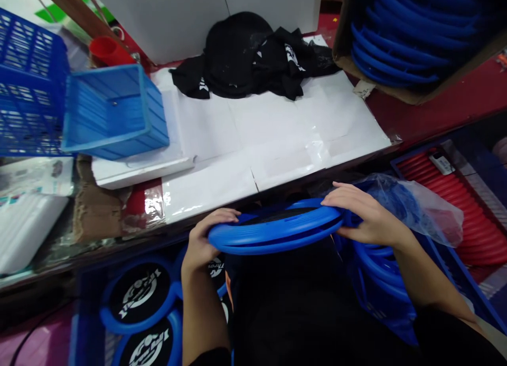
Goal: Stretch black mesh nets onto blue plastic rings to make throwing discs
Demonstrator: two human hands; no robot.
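A round blue plastic frame (275, 228) is held level in front of my body, seen nearly edge-on. Its rim shows two layers with a dark gap on the right side, and black material is visible inside it. My left hand (206, 236) is closed around the left edge. On the opposite edge my right hand (362, 213) grips with the fingers on top and the thumb below. Beyond the hands, black fabric discs with white print (241, 54) lie piled on the white-covered table (269, 128).
An open light-blue bin (114, 112) stands at the left beside a blue crate (27, 86). A cardboard box (412, 94) holds blue rings (412, 33). Finished-looking blue-rimmed discs (138, 292) lie lower left. More blue rings (384, 271) and red rings (463, 213) sit at the right.
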